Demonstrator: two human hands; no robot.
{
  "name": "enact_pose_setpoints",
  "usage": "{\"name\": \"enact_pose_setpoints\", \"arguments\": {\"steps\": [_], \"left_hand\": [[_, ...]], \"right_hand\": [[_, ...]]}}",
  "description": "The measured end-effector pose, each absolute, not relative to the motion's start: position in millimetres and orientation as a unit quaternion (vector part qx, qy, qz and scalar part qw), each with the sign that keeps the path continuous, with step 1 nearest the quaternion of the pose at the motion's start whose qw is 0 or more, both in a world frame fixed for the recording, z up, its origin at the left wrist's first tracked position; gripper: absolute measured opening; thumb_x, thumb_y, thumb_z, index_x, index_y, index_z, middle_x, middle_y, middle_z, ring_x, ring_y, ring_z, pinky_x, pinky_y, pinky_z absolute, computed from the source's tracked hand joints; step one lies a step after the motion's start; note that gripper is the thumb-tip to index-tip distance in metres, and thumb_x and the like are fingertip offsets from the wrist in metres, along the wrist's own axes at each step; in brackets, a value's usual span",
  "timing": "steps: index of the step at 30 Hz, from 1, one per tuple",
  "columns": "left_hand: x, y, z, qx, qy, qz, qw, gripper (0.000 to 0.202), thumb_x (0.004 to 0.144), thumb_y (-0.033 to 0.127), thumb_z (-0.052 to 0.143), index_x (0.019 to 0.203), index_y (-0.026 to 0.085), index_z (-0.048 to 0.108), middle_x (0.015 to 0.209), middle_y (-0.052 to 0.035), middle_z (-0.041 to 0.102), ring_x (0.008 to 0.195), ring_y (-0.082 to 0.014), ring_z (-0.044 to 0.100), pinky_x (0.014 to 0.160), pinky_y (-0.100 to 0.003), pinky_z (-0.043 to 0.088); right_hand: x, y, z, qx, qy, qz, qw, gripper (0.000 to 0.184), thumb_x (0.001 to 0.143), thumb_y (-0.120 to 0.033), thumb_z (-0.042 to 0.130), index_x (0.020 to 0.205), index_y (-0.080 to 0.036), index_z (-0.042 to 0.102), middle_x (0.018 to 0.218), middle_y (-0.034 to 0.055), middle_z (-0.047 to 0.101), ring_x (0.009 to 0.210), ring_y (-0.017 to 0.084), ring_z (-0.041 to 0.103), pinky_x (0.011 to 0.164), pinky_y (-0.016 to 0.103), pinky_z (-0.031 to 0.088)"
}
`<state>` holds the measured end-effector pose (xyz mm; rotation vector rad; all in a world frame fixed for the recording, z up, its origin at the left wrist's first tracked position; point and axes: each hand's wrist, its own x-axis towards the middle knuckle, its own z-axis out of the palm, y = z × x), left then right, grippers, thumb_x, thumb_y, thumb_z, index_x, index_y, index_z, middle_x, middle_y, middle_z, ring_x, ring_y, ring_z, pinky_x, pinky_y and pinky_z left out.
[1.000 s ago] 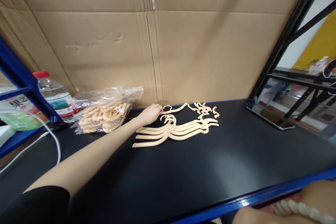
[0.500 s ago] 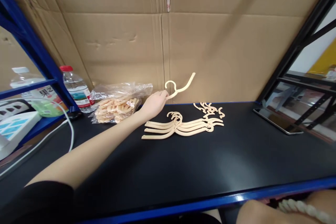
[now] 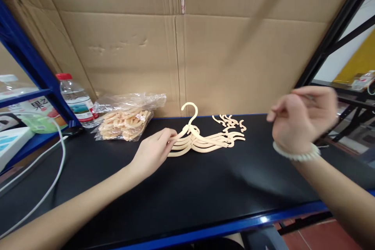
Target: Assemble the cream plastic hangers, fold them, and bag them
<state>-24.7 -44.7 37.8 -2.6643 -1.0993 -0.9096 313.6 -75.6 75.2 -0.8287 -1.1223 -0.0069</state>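
My left hand (image 3: pixel 155 149) pinches one arm of a beige plastic hanger (image 3: pixel 191 119), its hook pointing up. This hanger is in front of and above a row of matching hangers (image 3: pixel 202 148) lying overlapped on the black tabletop. Small curved beige pieces (image 3: pixel 230 120) lie behind them to the right, and a few more rest at the right ends of the row. My right hand (image 3: pixel 303 119), with a pale coiled band at the wrist, is raised over the right side of the table. It is blurred, fingers loosely bent and apart from the thumb, with nothing visible in it.
At the left is a clear plastic bag (image 3: pixel 125 123) of beige pieces, beside a red-capped water bottle (image 3: pixel 77 99). A white cable (image 3: pixel 61 164) loops over the table's left side. A cardboard wall (image 3: pixel 123 66) closes off the back, and a black metal frame (image 3: pixel 325 54) stands at right.
My left hand has brought the hanger down and nearer, from above the row to right over it. My right hand has risen from below the table edge to above the right side.
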Motion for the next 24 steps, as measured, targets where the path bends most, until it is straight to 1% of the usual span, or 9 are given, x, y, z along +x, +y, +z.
{"name": "enact_pose_setpoints", "arguments": {"steps": [3,5,6,8,12,15,17,19,24], "left_hand": [[-27,-48,25,-0.868,-0.383,-0.314,0.035,0.011,0.097,0.030,0.042,0.101,0.023,0.049,0.093,-0.0020,0.067,0.081,-0.0188,0.069,0.064,-0.026,0.050],[-27,-48,16,-0.861,-0.389,-0.326,0.019,0.011,0.097,0.029,0.044,0.105,0.023,0.050,0.098,-0.0020,0.068,0.085,-0.0189,0.070,0.065,-0.026,0.052],[-27,-47,12,-0.859,-0.388,-0.333,0.006,0.013,0.096,0.028,0.045,0.108,0.024,0.049,0.101,-0.0025,0.068,0.087,-0.0187,0.070,0.067,-0.026,0.053],[-26,-46,4,-0.856,-0.380,-0.350,-0.016,0.016,0.096,0.028,0.045,0.111,0.024,0.049,0.107,-0.0033,0.069,0.088,-0.0180,0.070,0.069,-0.026,0.054],[-23,-47,-5,-0.858,-0.365,-0.362,0.003,0.015,0.095,0.026,0.046,0.109,0.023,0.051,0.099,-0.0027,0.071,0.073,-0.0160,0.071,0.062,-0.024,0.055],[-21,-48,-7,-0.864,-0.344,-0.367,0.020,0.015,0.096,0.026,0.046,0.108,0.022,0.052,0.095,-0.0033,0.072,0.072,-0.0158,0.071,0.059,-0.023,0.055],[-20,-49,-6,-0.866,-0.337,-0.368,0.025,0.015,0.096,0.027,0.046,0.108,0.021,0.053,0.095,-0.0041,0.071,0.074,-0.0159,0.071,0.060,-0.022,0.055],[-19,-49,-5,-0.866,-0.337,-0.368,0.027,0.015,0.096,0.027,0.046,0.108,0.020,0.053,0.094,-0.0045,0.071,0.071,-0.0154,0.070,0.059,-0.022,0.055],[-19,-48,-4,-0.867,-0.338,-0.366,0.020,0.015,0.096,0.027,0.046,0.107,0.020,0.054,0.092,-0.0038,0.071,0.067,-0.0140,0.069,0.058,-0.021,0.054]], "right_hand": [[348,-34,67,-0.573,-0.498,-0.044,0.649,0.028,0.088,-0.046,0.053,0.086,-0.018,0.056,0.063,-0.0017,0.057,0.054,0.013,0.057,0.055,0.027,0.048],[369,-20,53,-0.650,-0.508,-0.021,0.565,0.034,0.079,-0.049,0.059,0.064,-0.019,0.055,0.055,0.0012,0.057,0.054,0.018,0.059,0.057,0.030,0.047],[377,-17,45,-0.686,-0.513,-0.013,0.515,0.036,0.074,-0.050,0.063,0.058,-0.020,0.056,0.052,0.0023,0.057,0.057,0.021,0.060,0.059,0.032,0.046],[387,-16,29,-0.744,-0.519,0.004,0.421,0.037,0.068,-0.052,0.066,0.052,-0.021,0.057,0.053,0.0047,0.059,0.062,0.026,0.062,0.061,0.034,0.045],[382,-13,11,-0.799,-0.530,0.039,0.281,0.036,0.067,-0.055,0.065,0.055,-0.021,0.060,0.065,0.0075,0.066,0.072,0.029,0.064,0.064,0.035,0.044],[377,-7,7,-0.820,-0.525,0.058,0.222,0.028,0.065,-0.047,0.069,0.059,-0.020,0.062,0.075,0.0093,0.069,0.079,0.031,0.066,0.065,0.035,0.044],[379,-2,6,-0.831,-0.514,0.073,0.200,0.022,0.068,-0.041,0.068,0.063,-0.020,0.065,0.077,0.0099,0.069,0.081,0.030,0.066,0.065,0.034,0.044],[385,1,5,-0.836,-0.506,0.092,0.189,0.019,0.072,-0.037,0.067,0.066,-0.019,0.067,0.076,0.0088,0.069,0.080,0.027,0.066,0.065,0.032,0.045],[401,5,0,-0.837,-0.489,0.140,0.199,0.025,0.086,-0.038,0.065,0.077,-0.015,0.064,0.074,0.0011,0.064,0.069,0.015,0.061,0.067,0.030,0.049]]}}
